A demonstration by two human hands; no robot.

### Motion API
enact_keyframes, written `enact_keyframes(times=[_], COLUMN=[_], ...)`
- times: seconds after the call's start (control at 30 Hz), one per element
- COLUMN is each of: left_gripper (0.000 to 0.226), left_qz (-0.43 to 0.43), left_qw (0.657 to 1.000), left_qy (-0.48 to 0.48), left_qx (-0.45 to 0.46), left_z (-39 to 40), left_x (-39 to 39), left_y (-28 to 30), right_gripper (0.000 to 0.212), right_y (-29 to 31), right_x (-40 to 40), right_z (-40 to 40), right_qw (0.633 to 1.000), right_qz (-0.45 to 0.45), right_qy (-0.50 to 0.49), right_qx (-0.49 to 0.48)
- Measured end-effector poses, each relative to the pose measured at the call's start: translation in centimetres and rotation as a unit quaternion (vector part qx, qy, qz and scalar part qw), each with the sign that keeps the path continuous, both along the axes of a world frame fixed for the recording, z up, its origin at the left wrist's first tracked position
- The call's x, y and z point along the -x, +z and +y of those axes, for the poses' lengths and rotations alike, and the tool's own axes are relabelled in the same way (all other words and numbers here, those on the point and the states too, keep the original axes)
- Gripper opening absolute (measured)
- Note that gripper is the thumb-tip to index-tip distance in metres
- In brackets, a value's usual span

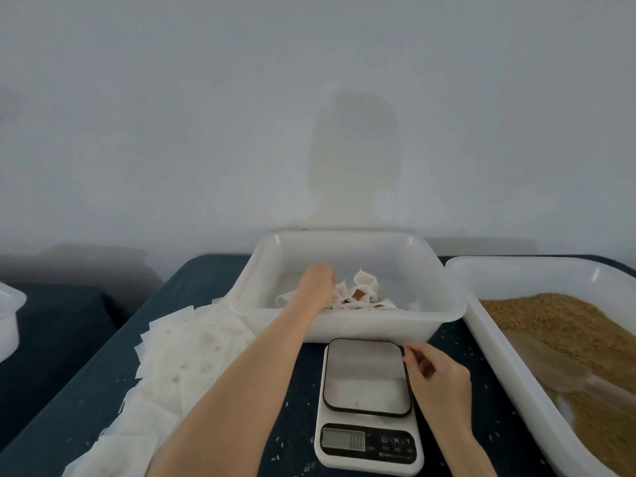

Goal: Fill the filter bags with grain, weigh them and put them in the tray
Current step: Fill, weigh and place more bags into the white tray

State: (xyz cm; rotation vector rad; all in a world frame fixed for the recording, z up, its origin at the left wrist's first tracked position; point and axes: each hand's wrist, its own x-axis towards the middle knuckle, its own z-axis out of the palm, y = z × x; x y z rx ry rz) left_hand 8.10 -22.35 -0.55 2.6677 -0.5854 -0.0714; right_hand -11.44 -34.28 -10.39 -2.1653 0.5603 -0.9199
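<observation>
Left hand (318,284) reaches into the white tray (347,327), fingers at a filled filter bag (358,292); whether it grips I cannot tell. Right hand (435,376) hovers loosely curled, holding nothing, at the scale's (367,404) right edge. Grain (550,325) fills a tub to its right; empty bags (179,356) lie left of the left forearm on the worktop (299,390).

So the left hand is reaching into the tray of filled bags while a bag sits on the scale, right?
Not quite. In the head view the scale has nothing on its platform. The rest holds: the left hand reaches into the tray among the filled bags.
</observation>
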Motion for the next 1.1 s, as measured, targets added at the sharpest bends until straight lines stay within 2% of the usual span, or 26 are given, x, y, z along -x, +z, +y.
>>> enact_keyframes(times=[0.17,0.27,0.47,0.6,0.67,0.77,0.83,0.93,1.0,1.1], left_gripper=[0.033,0.031,0.025,0.022,0.019,0.017,0.015,0.04,0.051,0.042], left_qz=[0.031,-0.006,-0.062,-0.111,-0.119,-0.131,-0.14,-0.113,-0.085,-0.137], left_qw=[0.987,0.987,0.995,0.991,0.987,0.987,0.988,0.986,0.986,0.983], left_qy=[-0.069,-0.077,-0.068,0.001,0.038,0.061,0.067,0.088,0.101,0.089], left_qx=[-0.14,-0.139,-0.024,0.08,0.098,0.064,0.011,-0.087,-0.098,-0.088], left_z=[0.2,0.8,5.1,10.9,14.1,18.2,20.3,22.3,22.9,23.1], left_x=[-0.4,-0.2,0.9,3.3,4.5,5.8,6.4,6.9,7.0,7.1], left_y=[0.7,1.4,3.1,3.5,2.9,0.5,-1.8,-5.2,-6.4,-6.9], right_gripper=[0.011,0.012,0.012,0.013,0.015,0.022,0.035,0.046,0.049,0.047], right_y=[0.2,0.2,0.2,0.7,1.2,2.4,3.3,3.9,3.6,2.6], right_x=[-0.1,0.1,0.1,-0.1,-0.1,0.1,0.5,1.3,1.7,1.8], right_z=[0.2,0.2,0.3,0.6,0.9,1.9,3.2,5.2,6.4,8.0], right_qw=[1.0,1.0,1.0,0.999,0.998,0.995,0.991,0.98,0.973,0.962], right_qz=[0.007,0.004,0.001,0.009,0.003,0.005,0.008,0.019,0.032,0.054], right_qy=[0.009,0.007,0.021,0.044,0.057,0.097,0.133,0.182,0.212,0.25], right_qx=[0.007,0.003,0.01,-0.006,-0.028,-0.003,0.027,0.075,0.082,0.095])
